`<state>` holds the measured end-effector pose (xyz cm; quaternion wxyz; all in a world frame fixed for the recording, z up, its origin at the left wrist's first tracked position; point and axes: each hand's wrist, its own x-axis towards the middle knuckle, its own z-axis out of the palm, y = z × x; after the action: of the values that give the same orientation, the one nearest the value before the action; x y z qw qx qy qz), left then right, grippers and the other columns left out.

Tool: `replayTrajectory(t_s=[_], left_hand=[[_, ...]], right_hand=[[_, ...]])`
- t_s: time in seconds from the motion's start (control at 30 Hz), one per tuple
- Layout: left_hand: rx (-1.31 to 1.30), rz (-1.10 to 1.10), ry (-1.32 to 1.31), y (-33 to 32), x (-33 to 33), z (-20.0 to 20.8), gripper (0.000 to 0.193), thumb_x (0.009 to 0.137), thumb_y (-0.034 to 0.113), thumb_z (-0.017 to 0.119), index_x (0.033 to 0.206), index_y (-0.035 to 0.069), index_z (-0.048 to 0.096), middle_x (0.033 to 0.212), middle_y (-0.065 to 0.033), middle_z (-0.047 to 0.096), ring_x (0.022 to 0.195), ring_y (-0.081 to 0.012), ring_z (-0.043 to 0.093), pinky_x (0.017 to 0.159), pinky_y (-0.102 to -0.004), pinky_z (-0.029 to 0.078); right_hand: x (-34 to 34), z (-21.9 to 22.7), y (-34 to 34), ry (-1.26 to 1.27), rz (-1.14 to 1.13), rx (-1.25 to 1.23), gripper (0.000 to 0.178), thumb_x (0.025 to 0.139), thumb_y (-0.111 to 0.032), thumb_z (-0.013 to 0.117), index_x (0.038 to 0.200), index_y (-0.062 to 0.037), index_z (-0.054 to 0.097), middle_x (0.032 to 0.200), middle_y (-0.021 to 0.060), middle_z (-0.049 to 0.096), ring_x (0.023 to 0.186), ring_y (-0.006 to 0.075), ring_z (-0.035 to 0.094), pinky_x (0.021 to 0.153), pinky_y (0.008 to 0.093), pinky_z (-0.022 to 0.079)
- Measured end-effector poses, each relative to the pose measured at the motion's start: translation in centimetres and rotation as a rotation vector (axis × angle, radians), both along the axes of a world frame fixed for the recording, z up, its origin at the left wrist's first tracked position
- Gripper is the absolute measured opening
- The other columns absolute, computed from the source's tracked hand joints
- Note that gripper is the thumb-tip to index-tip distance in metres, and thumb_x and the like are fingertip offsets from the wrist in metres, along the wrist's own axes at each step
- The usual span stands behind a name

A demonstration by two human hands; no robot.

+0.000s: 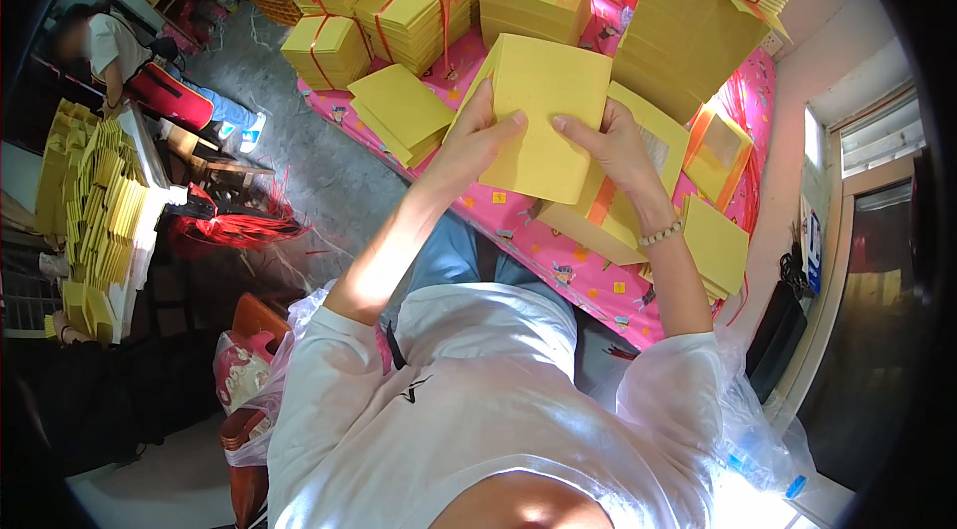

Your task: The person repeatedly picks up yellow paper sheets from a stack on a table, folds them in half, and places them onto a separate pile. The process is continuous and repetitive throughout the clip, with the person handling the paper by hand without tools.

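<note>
A white shirt [498, 399] lay nearest; the left hand [477, 138] and right hand [620, 148] had fingers grasping a yellow paper bundle [548, 100] by opposite sides, probably light, creasable, best held there.

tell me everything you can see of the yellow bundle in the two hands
The yellow bundle looks like paper or thin card: a roughly rectangular block with a plain broad face turned toward the camera. The left hand and right hand grip its opposite sides, over the pink cloth. Its far side is hidden.
</note>
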<state>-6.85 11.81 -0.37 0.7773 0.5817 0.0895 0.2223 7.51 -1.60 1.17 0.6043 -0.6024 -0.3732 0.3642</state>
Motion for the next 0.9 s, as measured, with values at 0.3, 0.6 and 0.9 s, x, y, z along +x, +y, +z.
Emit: replayTrajectory(t_s=[0.3,0.6,0.9], left_hand=[[0.035,0.078,0.019,-1.0,-0.5,0.5,0.045,0.094,0.007,0.05,0.136,0.003,0.035,0.126,-0.0075,0.052,0.117,-0.014,0.049,0.098,-0.0298,0.04],[0.065,0.16,-0.103,-2.7,-1.6,0.8,0.039,0.095,0.005,0.046,0.133,0.002,0.035,0.125,-0.0088,0.051,0.116,-0.0134,0.048,0.097,-0.0287,0.039],[0.002,0.17,-0.076,-2.9,-2.0,0.8,0.041,0.095,0.004,0.046,0.134,0.002,0.036,0.126,-0.009,0.052,0.115,-0.0133,0.05,0.096,-0.0284,0.04]], right_hand=[[-0.5,0.2,-0.3,-0.03,-0.001,-0.036,0.032,0.084,-0.013,0.068,0.112,0.0014,0.06,0.099,0.0051,0.067,0.085,0.0089,0.062,0.075,0.025,0.051],[-1.7,1.2,-1.0,0.009,0.026,0.023,0.031,0.087,-0.016,0.067,0.111,0.003,0.06,0.101,0.0053,0.066,0.086,0.0084,0.061,0.075,0.0246,0.051],[-2.1,1.4,-1.1,-0.007,-0.039,0.022,0.029,0.09,-0.019,0.064,0.108,0.0034,0.062,0.098,0.006,0.067,0.084,0.0079,0.062,0.074,0.0242,0.051]])
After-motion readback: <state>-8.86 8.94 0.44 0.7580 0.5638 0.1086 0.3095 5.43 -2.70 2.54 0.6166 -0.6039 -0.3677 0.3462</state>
